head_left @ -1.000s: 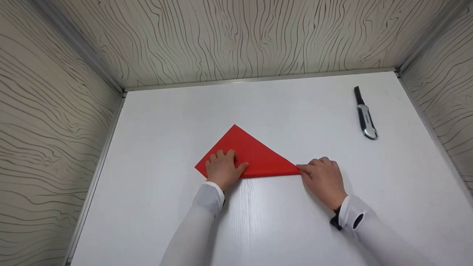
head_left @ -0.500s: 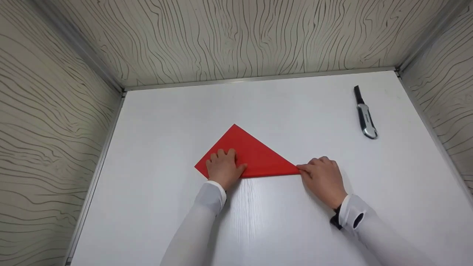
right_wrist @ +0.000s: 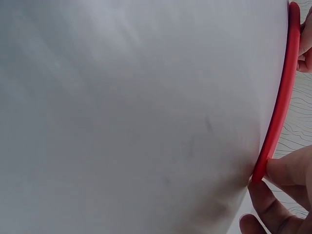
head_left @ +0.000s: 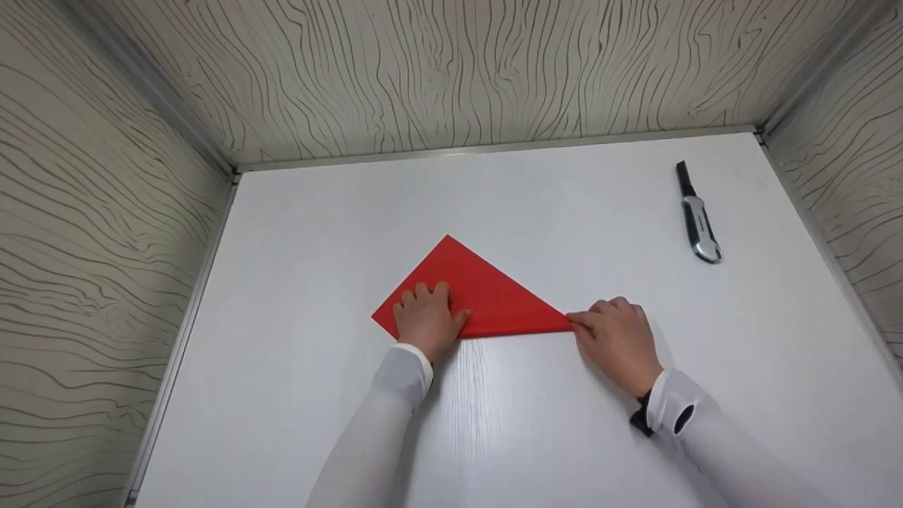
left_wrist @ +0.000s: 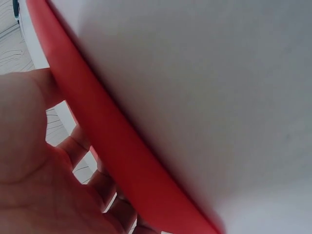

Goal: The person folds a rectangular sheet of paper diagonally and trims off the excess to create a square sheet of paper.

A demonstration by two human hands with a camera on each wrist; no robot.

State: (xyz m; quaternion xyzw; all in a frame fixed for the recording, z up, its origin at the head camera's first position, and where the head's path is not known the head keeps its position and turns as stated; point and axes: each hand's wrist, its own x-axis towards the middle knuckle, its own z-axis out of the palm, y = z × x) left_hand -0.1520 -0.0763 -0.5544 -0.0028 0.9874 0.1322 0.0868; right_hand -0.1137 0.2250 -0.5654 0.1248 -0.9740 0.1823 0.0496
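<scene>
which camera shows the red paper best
The head view: it looks down on the red paper and takes in most of its outline, though the left hand covers part. The left wrist view shows mainly its rounded near edge, close up; the right wrist view, only a thin strip near the picture's right edge.

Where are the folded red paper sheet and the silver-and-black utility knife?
Folded red paper sheet (head_left: 488,295), head view, on its upper face.
Silver-and-black utility knife (head_left: 695,214), head view, on its handle.
</scene>
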